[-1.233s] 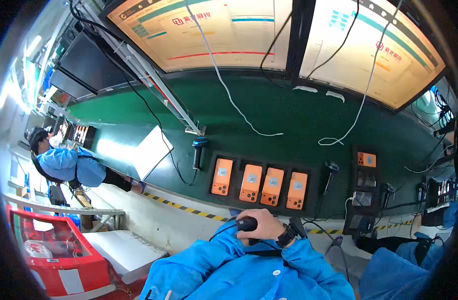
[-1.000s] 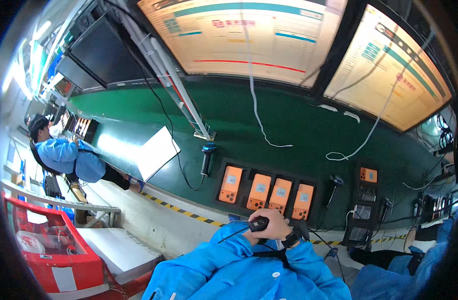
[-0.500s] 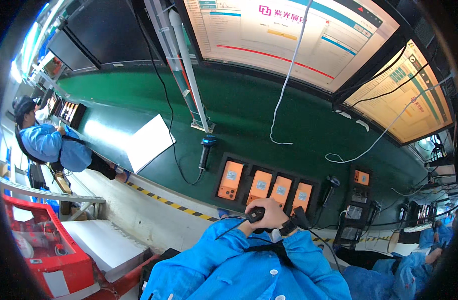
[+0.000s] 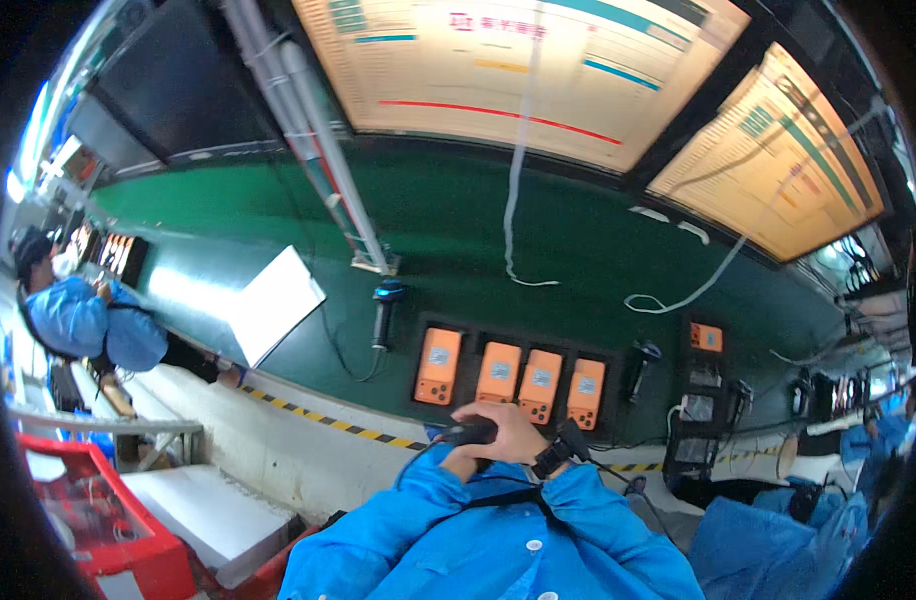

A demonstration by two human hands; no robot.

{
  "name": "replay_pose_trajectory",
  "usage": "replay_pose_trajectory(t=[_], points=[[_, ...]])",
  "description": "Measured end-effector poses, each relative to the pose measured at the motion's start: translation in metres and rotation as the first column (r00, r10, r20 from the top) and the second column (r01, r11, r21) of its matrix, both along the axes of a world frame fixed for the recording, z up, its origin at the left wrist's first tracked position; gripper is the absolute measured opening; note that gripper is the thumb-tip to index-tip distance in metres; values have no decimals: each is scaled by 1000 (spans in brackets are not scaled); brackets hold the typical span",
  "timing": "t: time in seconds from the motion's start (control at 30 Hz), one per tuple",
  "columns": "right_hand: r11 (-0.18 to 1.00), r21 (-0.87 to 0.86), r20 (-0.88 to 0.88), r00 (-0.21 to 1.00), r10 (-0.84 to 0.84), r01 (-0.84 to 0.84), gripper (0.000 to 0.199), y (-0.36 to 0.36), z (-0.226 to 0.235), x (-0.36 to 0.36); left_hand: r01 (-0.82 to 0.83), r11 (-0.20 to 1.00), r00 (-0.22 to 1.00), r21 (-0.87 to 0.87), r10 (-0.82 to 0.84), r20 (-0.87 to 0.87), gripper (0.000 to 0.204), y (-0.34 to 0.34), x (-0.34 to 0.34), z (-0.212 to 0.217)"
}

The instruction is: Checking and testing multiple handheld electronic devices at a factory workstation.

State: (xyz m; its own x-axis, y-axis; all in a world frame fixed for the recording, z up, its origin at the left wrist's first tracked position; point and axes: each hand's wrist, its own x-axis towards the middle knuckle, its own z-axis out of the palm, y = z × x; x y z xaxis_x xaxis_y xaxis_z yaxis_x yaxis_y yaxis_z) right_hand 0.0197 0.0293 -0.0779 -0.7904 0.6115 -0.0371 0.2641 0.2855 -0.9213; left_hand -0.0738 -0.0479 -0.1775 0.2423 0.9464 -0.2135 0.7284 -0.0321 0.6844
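My right hand [image 4: 515, 430] is drawn in front of my body, at the table's near edge, its fingers closed around a small black device [image 4: 472, 433] at my left wrist. A black strap with another black piece [image 4: 558, 452] circles my right wrist. Of my left hand [image 4: 462, 466], only skin near the cuff shows; its fingers are hidden under the right hand and the device. Just beyond my hands, several orange phones [image 4: 498, 372] lie back side up in a black foam tray [image 4: 469, 370], each with a pale label.
One handheld scanner [image 4: 383, 312] lies left of the tray, another [image 4: 642, 370] right. A white board [image 4: 276, 305] rests farther left. Monitors [image 4: 518, 85] stand behind, with a white cable [image 4: 513, 215] hanging before them. Co-workers [image 4: 70, 318] sit at left and right. A red box [image 4: 108, 520] stands lower left.
The view has shifted, so the bench and phones sit slightly differently in the picture. My right hand stays on the black device at my left wrist.
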Motion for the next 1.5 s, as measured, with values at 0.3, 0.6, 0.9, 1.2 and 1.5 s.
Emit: replay_pose_trajectory(t=[0.3,0.6,0.9,1.2,1.5], points=[[296,-789,58,545,-836,538,19,3,-40,34,-357,869,751,-342,485,448,21,19,-5,55],[125,-811,111,361,-926,572,20,6,-82,40,-8,993,928,114,-35,371,28,14,28,119],[342,-573,-18,406,-913,744,16,0,-93,32,47,981,988,187,-72,134,29,12,30,116],[386,-579,-24,458,-888,718,19,5,-78,27,-7,956,997,294,-17,80,29,13,25,100],[339,-806,40,615,-787,485,29,14,-63,41,7,1000,887,-27,6,462,26,10,1,84]])
